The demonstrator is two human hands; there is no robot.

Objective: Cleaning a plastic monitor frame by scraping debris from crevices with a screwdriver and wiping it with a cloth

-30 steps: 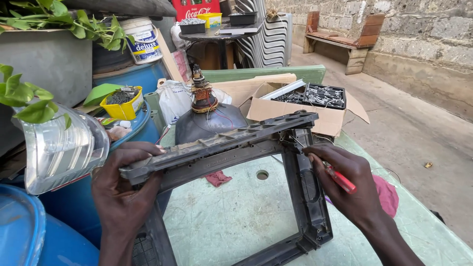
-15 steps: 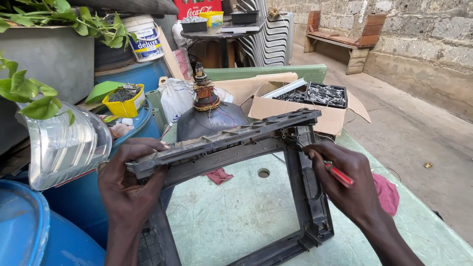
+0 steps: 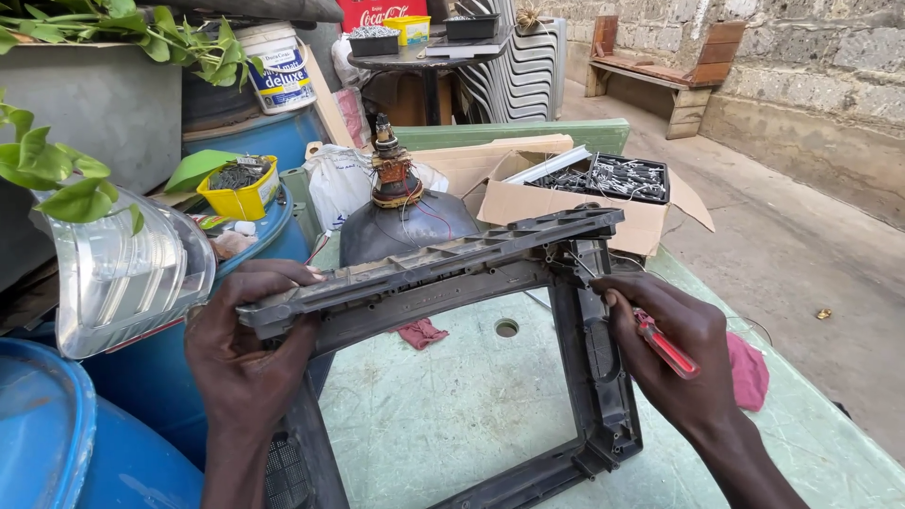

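Two blue barrels (image 3: 57,443) are seen at the far left, and one clear lamp lens (image 3: 123,273) rests above them. One yellow tub (image 3: 243,193) filled with dark scraps is set behind it. One left hand (image 3: 247,363) is wrapped around the left corner of a single dark plastic frame (image 3: 443,269), its fingers (image 3: 273,275) clamped over the frame's top bar. The frame is held tilted above the pale green counter (image 3: 443,405), with its lower edge down near the counter. One dark picture tube (image 3: 405,221) stands upright behind the frame, and one red rag (image 3: 421,332) lies on the counter under it. One cardboard box (image 3: 584,193) holding metal parts sits further back. One right hand (image 3: 674,353) is held against the frame's right side, its fingers (image 3: 627,292) closed on one red-handled screwdriver (image 3: 667,346). A second, pink rag (image 3: 749,372) lies just beside that hand.
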